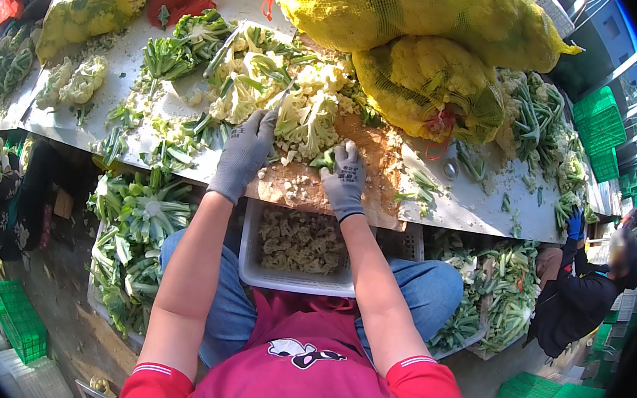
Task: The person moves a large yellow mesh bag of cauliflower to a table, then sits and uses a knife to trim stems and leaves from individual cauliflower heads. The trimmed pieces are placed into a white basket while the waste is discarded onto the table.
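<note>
My left hand [247, 152], in a grey work glove, is closed around the handle end of a knife, whose thin blade [287, 94] points up into the cut cauliflower. In a matching glove, my right hand [346, 180] has its fingers at a green piece of cauliflower leaf [324, 159] on the brown board [290, 187]. Cauliflower pieces [310, 115] lie heaped just beyond both hands. Below the board's near edge, between my knees, a white plastic crate [297, 284] holds small cauliflower florets [301, 238].
Yellow mesh sacks of cauliflower [426, 81] rest at the far side of the metal table [176, 150]. Crates of green leaves [142, 249] stand beside my left leg, others [505, 297] at my right. One co-worker [584, 294] sits at the right, another person [0, 198] at the left.
</note>
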### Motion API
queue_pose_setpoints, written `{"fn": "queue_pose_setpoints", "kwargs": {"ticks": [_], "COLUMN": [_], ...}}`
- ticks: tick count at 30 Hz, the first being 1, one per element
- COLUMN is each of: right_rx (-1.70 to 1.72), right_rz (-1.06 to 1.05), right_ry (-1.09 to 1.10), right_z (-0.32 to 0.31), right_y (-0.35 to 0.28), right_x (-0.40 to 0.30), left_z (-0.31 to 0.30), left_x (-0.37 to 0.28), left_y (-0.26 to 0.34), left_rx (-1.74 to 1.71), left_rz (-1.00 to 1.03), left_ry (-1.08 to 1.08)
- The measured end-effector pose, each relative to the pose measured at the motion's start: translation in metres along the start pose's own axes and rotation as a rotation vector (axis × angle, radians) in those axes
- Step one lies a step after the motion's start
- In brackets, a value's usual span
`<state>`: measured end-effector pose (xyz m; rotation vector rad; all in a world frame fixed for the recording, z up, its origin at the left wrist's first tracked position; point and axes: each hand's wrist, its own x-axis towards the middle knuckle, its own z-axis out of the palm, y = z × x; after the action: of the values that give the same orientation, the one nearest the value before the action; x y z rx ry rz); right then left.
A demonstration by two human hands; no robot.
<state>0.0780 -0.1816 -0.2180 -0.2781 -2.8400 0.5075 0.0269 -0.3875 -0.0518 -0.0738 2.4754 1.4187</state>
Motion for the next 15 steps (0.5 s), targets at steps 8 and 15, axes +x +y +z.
{"fn": "queue_pose_setpoints", "kwargs": {"ticks": [8,15], "right_rx": [-0.016,-0.079], "right_rz": [0.066,-0.229], "right_ry": [0.439,-0.256], "right_z": [-0.059,-0.005], "right_y": [0.040,-0.003], "right_x": [0.033,0.139], "left_z": [-0.004,0.019], "left_x": [0.012,0.022], "left_y": [-0.037,-0.039], "left_rx": [0.110,0.141], "left_rz": [0.120,0.173], "left_ry": [0.046,0.010]}}
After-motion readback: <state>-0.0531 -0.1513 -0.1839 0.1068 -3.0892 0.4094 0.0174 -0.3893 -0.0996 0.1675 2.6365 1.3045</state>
